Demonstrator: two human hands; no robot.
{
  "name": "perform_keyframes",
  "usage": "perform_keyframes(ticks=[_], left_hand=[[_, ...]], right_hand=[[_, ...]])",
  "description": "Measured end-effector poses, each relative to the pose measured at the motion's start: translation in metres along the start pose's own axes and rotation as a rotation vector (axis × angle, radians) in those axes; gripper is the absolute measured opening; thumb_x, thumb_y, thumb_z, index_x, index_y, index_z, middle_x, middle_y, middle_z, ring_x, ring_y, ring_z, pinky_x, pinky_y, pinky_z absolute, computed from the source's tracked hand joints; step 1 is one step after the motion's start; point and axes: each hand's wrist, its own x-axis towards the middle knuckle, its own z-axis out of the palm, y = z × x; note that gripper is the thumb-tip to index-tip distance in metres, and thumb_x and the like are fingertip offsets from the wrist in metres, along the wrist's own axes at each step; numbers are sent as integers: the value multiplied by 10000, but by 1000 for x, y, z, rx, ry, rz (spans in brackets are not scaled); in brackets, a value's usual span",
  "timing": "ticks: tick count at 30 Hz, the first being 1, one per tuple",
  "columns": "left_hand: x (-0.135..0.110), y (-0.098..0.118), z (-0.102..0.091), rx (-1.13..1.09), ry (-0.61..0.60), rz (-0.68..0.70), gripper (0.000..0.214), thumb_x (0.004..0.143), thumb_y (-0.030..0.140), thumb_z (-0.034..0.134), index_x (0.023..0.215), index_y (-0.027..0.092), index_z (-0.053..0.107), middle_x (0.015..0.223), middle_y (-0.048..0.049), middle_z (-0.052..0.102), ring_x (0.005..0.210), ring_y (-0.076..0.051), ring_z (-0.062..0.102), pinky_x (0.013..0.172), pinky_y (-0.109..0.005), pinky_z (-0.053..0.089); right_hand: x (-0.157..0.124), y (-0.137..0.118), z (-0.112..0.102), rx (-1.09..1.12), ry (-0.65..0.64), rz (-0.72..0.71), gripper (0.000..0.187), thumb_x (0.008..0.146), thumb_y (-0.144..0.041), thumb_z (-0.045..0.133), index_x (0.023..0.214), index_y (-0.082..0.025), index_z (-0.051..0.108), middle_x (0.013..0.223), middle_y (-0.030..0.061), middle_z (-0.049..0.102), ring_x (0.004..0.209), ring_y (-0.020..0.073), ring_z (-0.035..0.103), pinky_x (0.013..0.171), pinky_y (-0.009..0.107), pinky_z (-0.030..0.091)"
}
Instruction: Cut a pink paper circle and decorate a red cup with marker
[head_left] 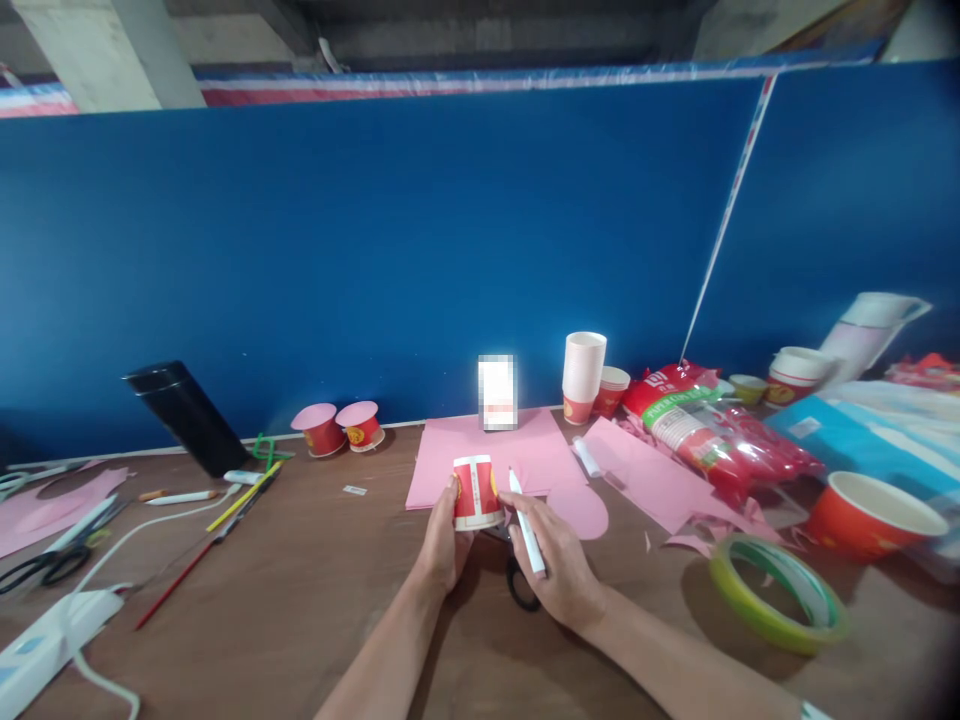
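My left hand (442, 540) is closed around the left side of a red and white paper cup (474, 492), whose wider end seems to face down. In my right hand (559, 560) is a white marker pen (528, 528), its tip pointing up and away from me; the fingertips of this hand are close to the cup's right side, and I cannot tell whether they touch it. Black-handled scissors (523, 592) lie partly hidden under my right hand. Just beyond the cup lie pink paper sheets (442, 450), with a rounded pink cutout (581, 512) to the right.
Two short red cups (322, 432) with pink discs stand left, near a black bottle (187, 415). A power strip (52, 640) lies front left. To the right are stacked cups (583, 370), a red cup bag (690, 425), an orange-red cup (874, 515) and a tape roll (776, 595).
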Motion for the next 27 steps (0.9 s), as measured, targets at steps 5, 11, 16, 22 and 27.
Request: perform_keyframes(ticks=[5,11,16,22,27], left_hand=[[0,0,1,9,-15,13,367,867,469,603,962,129,703,976,-92,753,976,-262,689,987,-400,465],[-1,1,1,8,-9,-3,380,863,475,607,973,123,700,980,-101,751,973,-269,690,984,-405,466],[-1,1,2,10,-4,-3,384,874,477,591,969,122,702,976,-99,753,971,-263,690,995,-404,463],[-1,2,3,-8,7,-9,347,868,453,609,962,130,697,988,-94,753,998,-263,686,1000,-401,464],[-2,2,3,16,0,-2,388,851,491,619,982,135,704,990,-95,754,1017,-279,681,991,-418,474]], right_hand=[[0,0,0,2,9,-5,433,893,-64,457,1296,-214,506,1164,109,677,1071,234,652,926,397,566],[0,0,0,3,18,-10,439,888,-64,458,1296,-215,518,1163,111,682,1071,236,656,930,398,567],[1,0,0,10,12,-7,434,894,-59,454,1296,-209,518,1184,118,678,1089,233,651,944,396,561],[0,0,0,15,10,-3,444,896,-67,457,1309,-217,521,1188,110,680,1088,233,656,945,394,563],[-1,2,0,18,17,-11,426,908,-76,452,1304,-215,525,1187,113,681,1092,232,656,942,390,566]])
